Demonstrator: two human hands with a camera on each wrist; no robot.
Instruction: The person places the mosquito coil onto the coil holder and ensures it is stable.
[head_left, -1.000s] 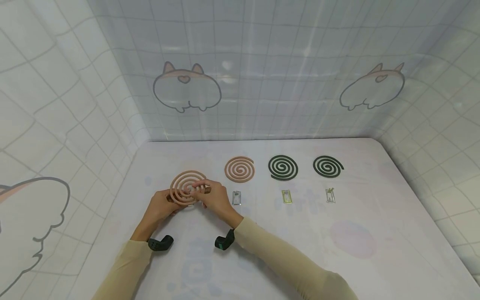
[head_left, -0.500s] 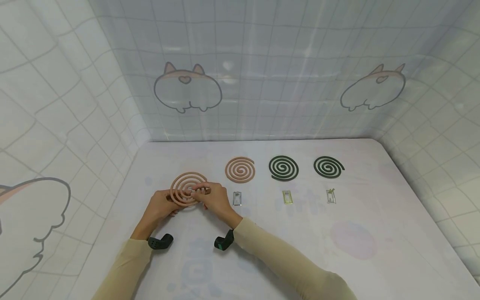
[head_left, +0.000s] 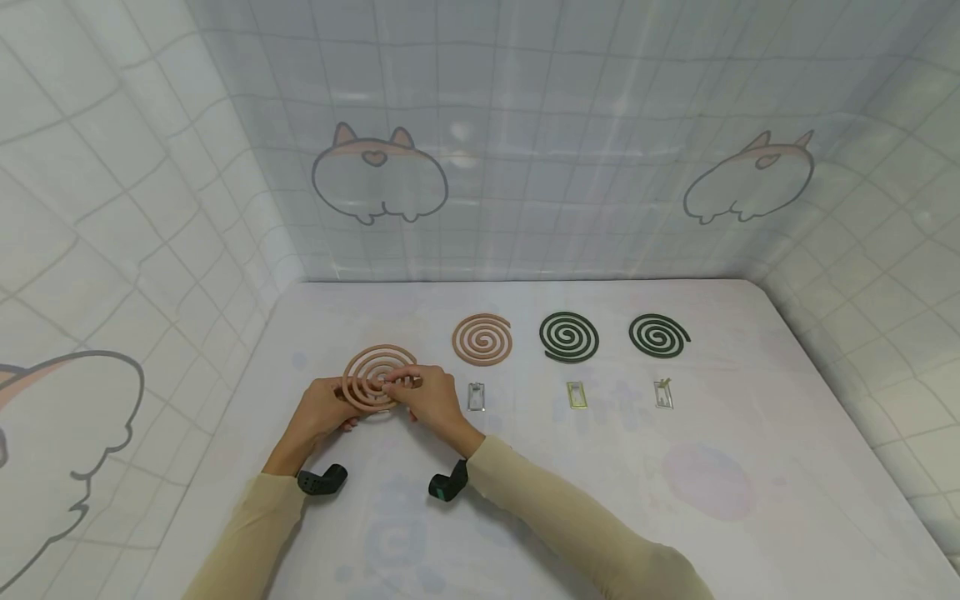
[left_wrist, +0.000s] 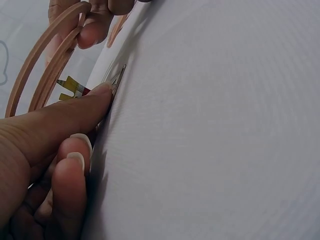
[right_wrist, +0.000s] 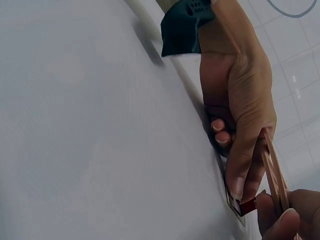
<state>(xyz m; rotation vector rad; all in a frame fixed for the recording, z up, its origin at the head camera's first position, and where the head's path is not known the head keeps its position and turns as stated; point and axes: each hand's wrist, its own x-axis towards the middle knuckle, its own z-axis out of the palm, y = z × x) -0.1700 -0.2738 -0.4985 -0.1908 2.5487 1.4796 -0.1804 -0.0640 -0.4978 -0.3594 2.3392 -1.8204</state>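
Note:
A brown mosquito coil (left_wrist: 22,75) is held tilted over a small metal coil stand (left_wrist: 119,77) at the left of the table. My right hand (head_left: 437,402) pinches the coil close to its centre between thumb and fingers. Low at the table, my left hand (head_left: 318,408) grips the stand, its thumb on the flat metal plate in the left wrist view. A bent tab (left_wrist: 75,86), yellow on one side, rises from the stand beside that thumb. From the head view the coil covers most of the stand and the left fingertips.
Another brown coil (head_left: 482,339) and two green coils, one in the middle (head_left: 569,337) and one at right (head_left: 658,336), lie flat in a row. In front of them lie a silver stand (head_left: 476,397), a yellowish stand (head_left: 576,394) and a stand with a raised tab (head_left: 663,393).
Both hands keep their hold on coil and stand. The coil has tipped and sunk very slightly; the head view has shifted a little.

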